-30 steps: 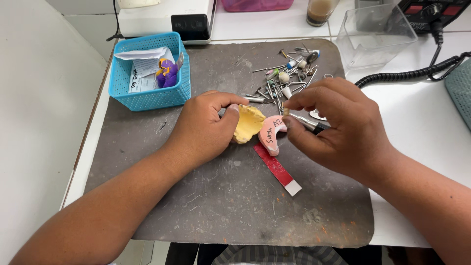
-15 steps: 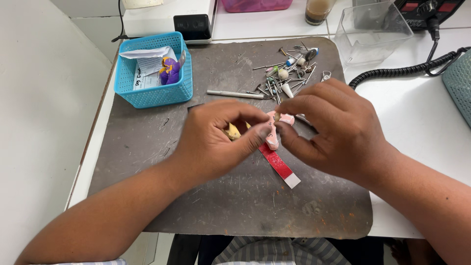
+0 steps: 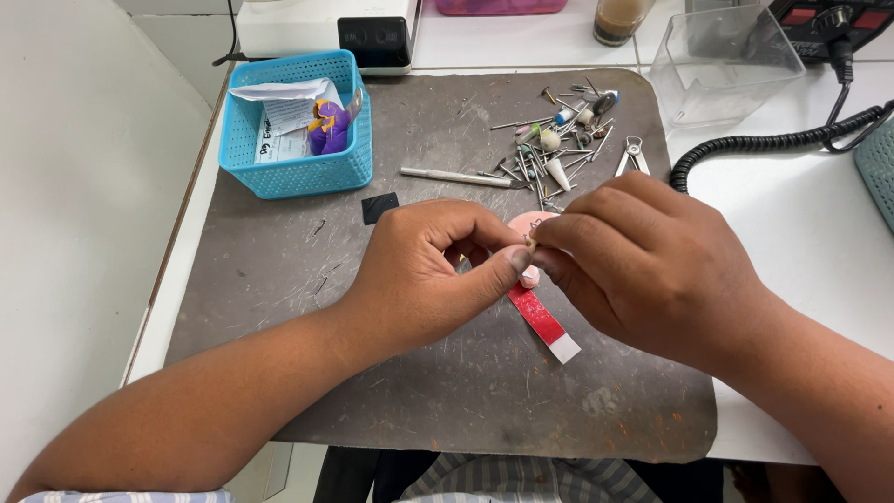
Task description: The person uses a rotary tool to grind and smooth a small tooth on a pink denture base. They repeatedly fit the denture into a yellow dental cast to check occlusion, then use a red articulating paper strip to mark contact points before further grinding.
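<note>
Left hand (image 3: 424,275) and right hand (image 3: 652,265) meet fingertip to fingertip above the grey mat (image 3: 279,279), both closed on a pink plate (image 3: 533,224), which is largely hidden between them. A red strip (image 3: 543,321) lies on the mat just beneath. Burs (image 3: 559,154) lie scattered behind; a blue basket (image 3: 298,168) stands at rear left.

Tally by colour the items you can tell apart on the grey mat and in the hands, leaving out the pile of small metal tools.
Blue: 1, the basket
Pink: 1, the pink piece between left hand and right hand
Red: 1, the red strip
Black: 1, the black square
Total: 4
</note>
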Tool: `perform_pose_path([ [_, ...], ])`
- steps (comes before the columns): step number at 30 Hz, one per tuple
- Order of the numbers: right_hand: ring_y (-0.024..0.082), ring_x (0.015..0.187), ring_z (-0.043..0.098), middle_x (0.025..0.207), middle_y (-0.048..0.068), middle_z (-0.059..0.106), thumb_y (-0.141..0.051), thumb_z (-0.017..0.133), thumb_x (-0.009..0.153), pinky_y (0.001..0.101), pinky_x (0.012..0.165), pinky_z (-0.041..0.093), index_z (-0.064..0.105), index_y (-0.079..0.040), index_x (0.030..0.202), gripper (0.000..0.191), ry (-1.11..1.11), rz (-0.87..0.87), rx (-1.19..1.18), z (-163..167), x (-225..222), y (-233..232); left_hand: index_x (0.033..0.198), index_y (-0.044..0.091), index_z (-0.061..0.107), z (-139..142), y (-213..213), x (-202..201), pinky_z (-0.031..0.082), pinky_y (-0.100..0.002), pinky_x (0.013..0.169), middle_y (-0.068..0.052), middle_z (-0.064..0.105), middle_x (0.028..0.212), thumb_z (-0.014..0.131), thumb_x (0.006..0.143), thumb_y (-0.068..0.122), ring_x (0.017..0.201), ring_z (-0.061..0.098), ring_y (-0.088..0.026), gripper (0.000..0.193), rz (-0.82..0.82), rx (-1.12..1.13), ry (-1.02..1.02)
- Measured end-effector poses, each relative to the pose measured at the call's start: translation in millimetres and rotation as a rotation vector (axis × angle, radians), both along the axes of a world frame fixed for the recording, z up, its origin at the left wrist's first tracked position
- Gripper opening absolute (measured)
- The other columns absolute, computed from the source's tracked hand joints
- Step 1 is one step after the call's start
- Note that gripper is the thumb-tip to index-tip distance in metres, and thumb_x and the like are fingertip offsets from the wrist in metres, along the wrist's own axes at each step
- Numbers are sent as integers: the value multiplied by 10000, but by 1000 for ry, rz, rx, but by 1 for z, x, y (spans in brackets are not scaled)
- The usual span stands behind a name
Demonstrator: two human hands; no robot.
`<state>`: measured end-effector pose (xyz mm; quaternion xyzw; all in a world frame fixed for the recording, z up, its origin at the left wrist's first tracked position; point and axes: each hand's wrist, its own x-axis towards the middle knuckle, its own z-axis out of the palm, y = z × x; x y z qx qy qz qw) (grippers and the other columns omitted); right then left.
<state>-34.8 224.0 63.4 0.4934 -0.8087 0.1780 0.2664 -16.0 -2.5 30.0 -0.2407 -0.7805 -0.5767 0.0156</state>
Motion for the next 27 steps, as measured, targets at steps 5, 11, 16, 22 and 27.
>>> perform_pose_path([
  [5,220,801,664,889,44,686,-69,804,804,336,613,539,714,-60,961,181,53,-49,143,-3,-1,3,946,70,786,0,1,-1,551,-191,621,-12,780,862,757,952,185,714,691,-28,119,29,-90,97],
  [11,207,821,676,918,54,686,-43,779,818,315,613,551,720,-49,1008,199,55,-65,145,-6,-2,3,1066,17,748,-1,6,-3,610,-206,673,-63,795,920,766,925,149,793,745,-74,194,-7,57,-144],
  [16,209,802,669,899,48,677,-92,793,856,331,607,537,694,-61,972,156,-59,-69,18,-10,-5,5,1168,-2,712,-4,3,-4,674,-224,784,-94,796,1003,716,949,118,910,784,-106,249,-91,186,-278],
  [22,263,784,666,871,68,682,-196,811,884,395,628,531,694,-81,935,172,-170,-269,57,-4,-4,7,1144,-35,708,-10,1,-5,667,-274,837,-121,786,1025,714,992,95,931,770,-135,200,-114,288,-269],
  [27,295,900,712,1025,79,715,-446,790,819,443,747,569,696,-158,1187,477,-533,-685,573,27,-21,22,1125,-41,653,-13,-3,-11,680,-299,832,-122,769,1004,718,990,68,924,773,-154,186,-111,355,-280],
])
